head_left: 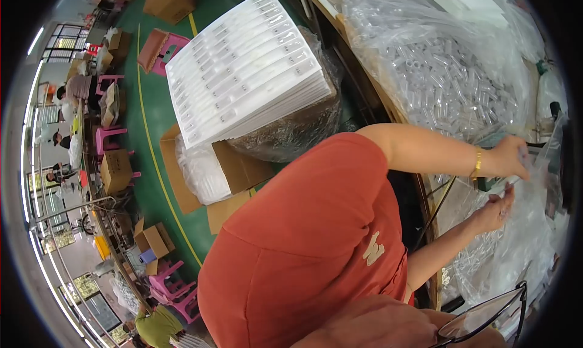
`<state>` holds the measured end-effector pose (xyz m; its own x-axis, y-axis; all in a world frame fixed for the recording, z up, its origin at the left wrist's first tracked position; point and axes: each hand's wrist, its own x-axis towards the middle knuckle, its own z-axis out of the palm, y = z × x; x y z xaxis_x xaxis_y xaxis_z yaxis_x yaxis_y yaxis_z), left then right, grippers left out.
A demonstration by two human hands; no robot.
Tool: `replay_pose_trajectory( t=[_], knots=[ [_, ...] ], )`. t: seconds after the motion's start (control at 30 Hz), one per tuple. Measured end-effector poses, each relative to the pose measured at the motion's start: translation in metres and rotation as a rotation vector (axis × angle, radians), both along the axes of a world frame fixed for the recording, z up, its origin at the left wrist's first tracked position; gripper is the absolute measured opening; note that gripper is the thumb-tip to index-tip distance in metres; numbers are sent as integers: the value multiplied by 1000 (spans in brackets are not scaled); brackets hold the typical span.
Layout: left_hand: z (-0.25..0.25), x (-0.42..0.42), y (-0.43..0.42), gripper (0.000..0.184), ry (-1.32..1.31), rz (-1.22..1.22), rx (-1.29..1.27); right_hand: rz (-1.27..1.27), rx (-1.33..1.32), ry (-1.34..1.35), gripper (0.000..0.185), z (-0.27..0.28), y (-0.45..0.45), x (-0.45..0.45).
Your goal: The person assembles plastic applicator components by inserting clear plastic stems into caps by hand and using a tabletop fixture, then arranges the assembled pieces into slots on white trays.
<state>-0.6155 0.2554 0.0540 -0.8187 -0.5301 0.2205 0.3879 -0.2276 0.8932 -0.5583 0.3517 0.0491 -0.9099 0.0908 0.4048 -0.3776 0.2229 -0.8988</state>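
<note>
My left hand (pixel 512 158), with a gold bracelet (pixel 477 164) at its wrist, reaches over the workbench with its fingers bent down and pinched together. My right hand (pixel 495 213) is just below it in the view, fingers curled and pointing towards the left hand. A small clear piece (pixel 505 183) shows between the two hands; its exact shape is too blurred to tell. Under and beside the right hand lie thin clear plastic sticks (pixel 470 266) on a clear plastic sheet. Nearer the left forearm, a heap of short clear plastic tubes (pixel 455 84) lies in an open plastic bag (pixel 376 20).
Behind me stands a tall stack of white trays (pixel 243 68) on a plastic-wrapped load (pixel 297 129). An open cardboard box (pixel 176 172) with bagged white items sits beside it on the green floor (pixel 149 184). Pink stools (pixel 170 287) and other people (pixel 158 327) line a far bench.
</note>
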Motion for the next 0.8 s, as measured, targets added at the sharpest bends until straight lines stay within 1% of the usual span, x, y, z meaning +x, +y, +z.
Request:
replay_pose_trajectory(
  t=[0.03,0.07,0.1,0.13,0.17,0.23,0.27,0.3,0.33,0.4,0.47,0.53,0.57,0.6,0.63,0.67,0.73,0.77,0.8],
  knots=[
    [14,37,-16,39,-82,-102,298,69,39,-150,37,2,-8,9],
    [17,59,-31,39,-77,-96,417,80,41,-151,37,2,-17,19],
    [14,76,-46,40,-69,-88,538,206,116,-202,34,0,-28,29],
    [6,88,-60,41,-69,-29,542,335,189,-251,30,-4,-38,35],
    [-6,102,-76,43,-67,33,543,354,189,-246,30,-14,-47,39],
    [-20,136,-106,44,-70,103,602,535,313,99,21,-32,-68,46],
    [-21,157,-119,44,-48,145,641,551,302,111,21,-30,-80,54],
    [-21,179,-131,44,-24,184,678,652,330,-50,18,-24,-95,69],
    [-22,201,-143,43,-33,224,657,751,355,-208,16,-16,-112,86],
    [-22,239,-159,41,-32,321,637,860,499,-205,17,2,-145,120],
    [-27,272,-178,37,-5,402,617,1068,403,-97,20,-8,-173,137],
    [-16,309,-194,27,-83,534,621,1095,435,-207,17,-1,-197,154],
    [-11,332,-202,21,-21,540,650,1102,441,-203,17,0,-206,162],
    [-4,355,-213,15,46,540,674,1186,390,-116,15,0,-216,167],
    [3,380,-226,12,69,629,607,1264,335,-27,14,2,-226,171],
    [9,405,-238,8,88,716,540,1350,354,87,14,5,-234,177],
    [16,454,-269,11,152,887,504,1453,537,170,15,18,-247,196],
    [21,477,-282,13,205,972,491,1458,538,171,15,17,-255,205],
    [34,497,-292,14,219,1089,505,1507,587,266,14,15,-264,214]
  ],
)
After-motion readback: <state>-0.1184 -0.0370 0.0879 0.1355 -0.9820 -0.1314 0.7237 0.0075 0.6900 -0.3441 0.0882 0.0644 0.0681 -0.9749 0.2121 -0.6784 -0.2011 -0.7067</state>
